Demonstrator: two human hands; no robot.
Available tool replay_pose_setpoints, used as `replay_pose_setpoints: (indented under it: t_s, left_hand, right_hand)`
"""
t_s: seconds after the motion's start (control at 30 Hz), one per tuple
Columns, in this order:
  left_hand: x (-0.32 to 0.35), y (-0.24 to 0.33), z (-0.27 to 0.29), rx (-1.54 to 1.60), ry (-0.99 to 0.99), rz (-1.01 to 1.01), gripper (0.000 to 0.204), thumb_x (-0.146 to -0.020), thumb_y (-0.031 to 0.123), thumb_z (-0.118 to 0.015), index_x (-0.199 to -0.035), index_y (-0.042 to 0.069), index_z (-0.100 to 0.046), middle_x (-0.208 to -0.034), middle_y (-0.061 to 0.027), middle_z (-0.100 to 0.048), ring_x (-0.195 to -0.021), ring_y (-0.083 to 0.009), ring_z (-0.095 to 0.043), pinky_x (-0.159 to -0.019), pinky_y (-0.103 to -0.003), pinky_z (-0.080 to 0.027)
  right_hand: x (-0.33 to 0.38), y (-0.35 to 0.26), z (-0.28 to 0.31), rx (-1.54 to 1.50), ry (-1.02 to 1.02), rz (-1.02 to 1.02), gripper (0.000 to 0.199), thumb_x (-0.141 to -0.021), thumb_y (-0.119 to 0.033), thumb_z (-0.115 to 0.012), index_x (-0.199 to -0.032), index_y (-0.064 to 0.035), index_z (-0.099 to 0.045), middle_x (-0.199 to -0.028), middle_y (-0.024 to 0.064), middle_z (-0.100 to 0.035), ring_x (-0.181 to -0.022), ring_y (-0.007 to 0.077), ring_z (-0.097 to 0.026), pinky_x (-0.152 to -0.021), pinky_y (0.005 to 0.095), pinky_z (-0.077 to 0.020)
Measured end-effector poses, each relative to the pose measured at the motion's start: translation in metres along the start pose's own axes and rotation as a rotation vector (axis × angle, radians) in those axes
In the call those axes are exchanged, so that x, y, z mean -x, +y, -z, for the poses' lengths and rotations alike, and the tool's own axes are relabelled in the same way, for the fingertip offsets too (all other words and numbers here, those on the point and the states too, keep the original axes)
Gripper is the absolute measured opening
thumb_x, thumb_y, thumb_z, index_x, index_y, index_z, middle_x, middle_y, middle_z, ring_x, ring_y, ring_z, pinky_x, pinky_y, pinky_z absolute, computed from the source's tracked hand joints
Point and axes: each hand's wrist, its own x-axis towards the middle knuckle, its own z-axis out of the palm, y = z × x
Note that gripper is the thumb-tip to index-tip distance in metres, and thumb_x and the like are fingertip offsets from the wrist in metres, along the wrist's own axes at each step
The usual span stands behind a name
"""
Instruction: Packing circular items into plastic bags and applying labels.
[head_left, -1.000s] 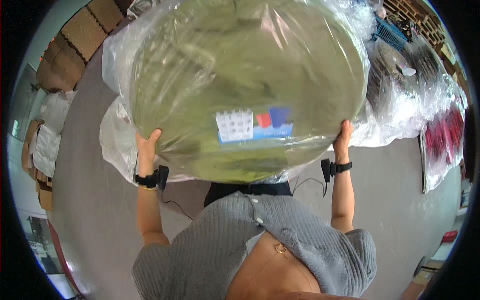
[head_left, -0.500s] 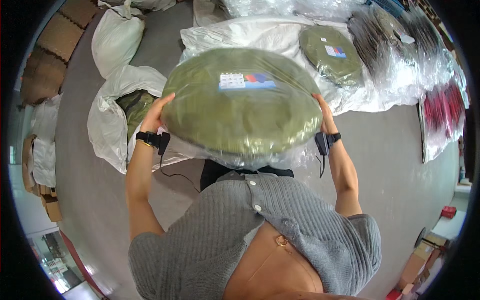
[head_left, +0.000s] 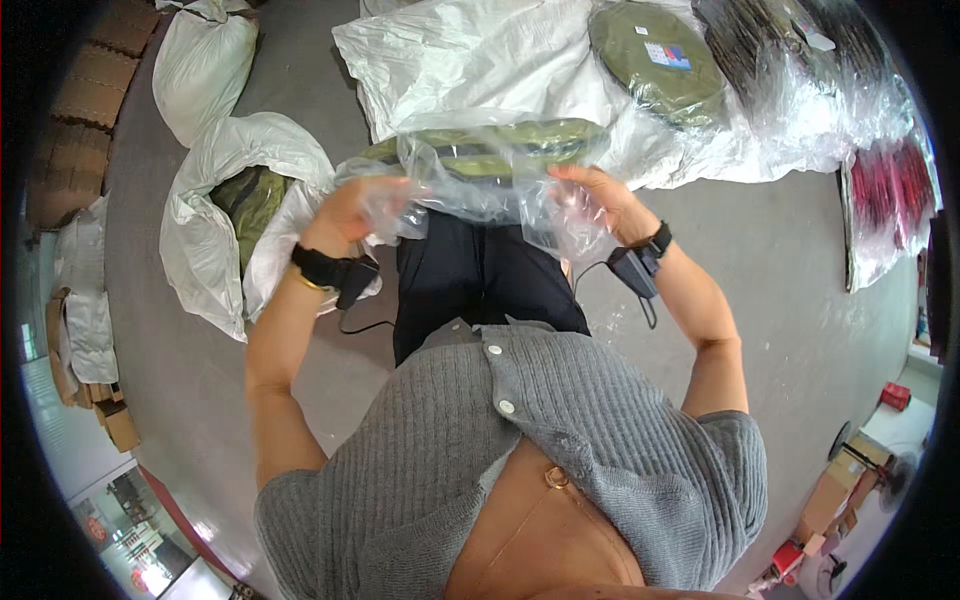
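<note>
A round, olive-green folded bundle [head_left: 500, 142] in clear plastic is in front of my legs, seen edge-on with its flat face turned out of sight. Loose, crumpled film of the clear plastic bag [head_left: 470, 197] hangs from its near side. My left hand [head_left: 352, 212] is closed on the bag's left corner, the film bunched at the fingers. On the other side my right hand [head_left: 608, 200] grips the right corner, thumb and forefinger toward the bundle. Both wrists wear black straps with small devices and cables.
Another green wrapped bundle [head_left: 660, 62] lies on a white woven sheet [head_left: 450, 70] ahead. Stacks of plastic-wrapped goods [head_left: 800, 110] stand at right, pink ones [head_left: 888, 215] nearer. To the left are an opened white sack [head_left: 195, 220] with green material inside, a tied sack [head_left: 205, 75] and cardboard boxes [head_left: 85, 100].
The bundle has tipped from showing its broad labelled face to edge-on and sits lower. My hands have moved inward from its sides to the loose bag film.
</note>
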Motion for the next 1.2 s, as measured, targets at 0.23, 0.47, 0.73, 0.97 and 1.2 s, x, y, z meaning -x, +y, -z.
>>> replay_pose_setpoints:
  t_s: [0.23, 0.47, 0.73, 0.97, 1.2]
  left_hand:
    - [0.123, 0.065, -0.016, -0.270, 0.078, -0.042, 0.034, -0.078, 0.012, -0.053, -0.107, -0.004, -0.049, -0.059, -0.0001, -0.057, -0.047, -0.0114, -0.050, -0.063, -0.023, -0.046]
    - [0.106, -0.005, 0.060, -0.330, 0.096, 0.433, 0.043, -0.082, 0.027, -0.055, -0.112, -0.003, -0.045, -0.088, -0.0122, -0.059, -0.073, -0.0201, -0.059, -0.076, -0.031, -0.046]
    - [-0.089, -0.027, 0.106, 0.199, 0.440, 0.183, 0.053, -0.079, 0.039, -0.056, -0.119, 0.005, -0.042, -0.104, -0.0075, -0.055, -0.096, -0.0172, -0.051, -0.082, -0.030, -0.040]
    - [-0.064, -0.057, 0.149, -0.311, 0.193, -0.002, 0.033, -0.081, 0.030, -0.051, -0.103, 0.006, -0.056, -0.106, -0.0041, -0.053, -0.103, -0.0166, -0.046, -0.088, -0.030, -0.036]
    - [0.062, -0.053, 0.032, -0.267, 0.624, 0.141, 0.043, -0.070, 0.019, -0.065, -0.109, 0.004, -0.051, -0.107, -0.0051, -0.053, -0.100, -0.0174, -0.047, -0.084, -0.031, -0.037]
  right_hand:
    - [0.118, -0.043, 0.090, 0.554, 0.246, 0.278, 0.027, -0.072, -0.017, -0.065, -0.093, -0.0008, -0.059, -0.088, 0.0046, -0.061, -0.075, 0.0111, -0.057, -0.070, 0.0232, -0.0448]
    - [0.067, 0.054, 0.160, -0.064, 0.358, 0.022, 0.083, -0.075, -0.053, -0.057, -0.122, 0.0115, -0.033, -0.116, 0.0184, -0.048, -0.101, 0.0231, -0.051, -0.089, 0.0318, -0.0390]
    - [-0.099, 0.143, 0.198, 0.546, 0.213, 0.419, 0.057, -0.084, -0.046, -0.045, -0.125, -0.0060, -0.043, -0.128, 0.0087, -0.041, -0.117, 0.0186, -0.036, -0.097, 0.0267, -0.0266]
    - [-0.077, 0.138, 0.164, 0.014, 0.479, 0.316, 0.039, -0.084, -0.033, -0.050, -0.103, 0.0002, -0.056, -0.101, 0.0061, -0.057, -0.092, 0.0139, -0.051, -0.084, 0.0270, -0.0384]
    - [-0.021, 0.068, 0.111, -0.040, 0.404, 0.457, 0.042, -0.075, -0.021, -0.064, -0.108, -0.0006, -0.048, -0.091, 0.0066, -0.059, -0.080, 0.0129, -0.056, -0.072, 0.0268, -0.0454]
